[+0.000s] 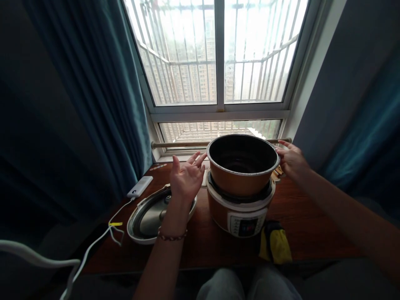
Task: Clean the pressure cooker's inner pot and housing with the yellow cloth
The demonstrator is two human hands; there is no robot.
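A dark-lined inner pot (239,182) with a copper-coloured outside is raised partly out of the electric cooker (218,211), above its opening. My right hand (292,159) pinches the pot's rim at the right. My left hand (187,178) is open, palm up and fingers spread, its fingertips at the pot's left rim; whether they bear any of its weight I cannot tell. Below my left wrist lies the cooker's detached lid (150,221), its metal inner side up and partly hidden by my forearm. The cooker's front panel (246,225) faces me.
A yellow and black cloth item (276,243) lies by the cooker's front right. On the wooden table (309,221), a white power bank (140,186) with a white cable (96,241) sits at left. A window (218,62) with a rail (181,145) stands behind.
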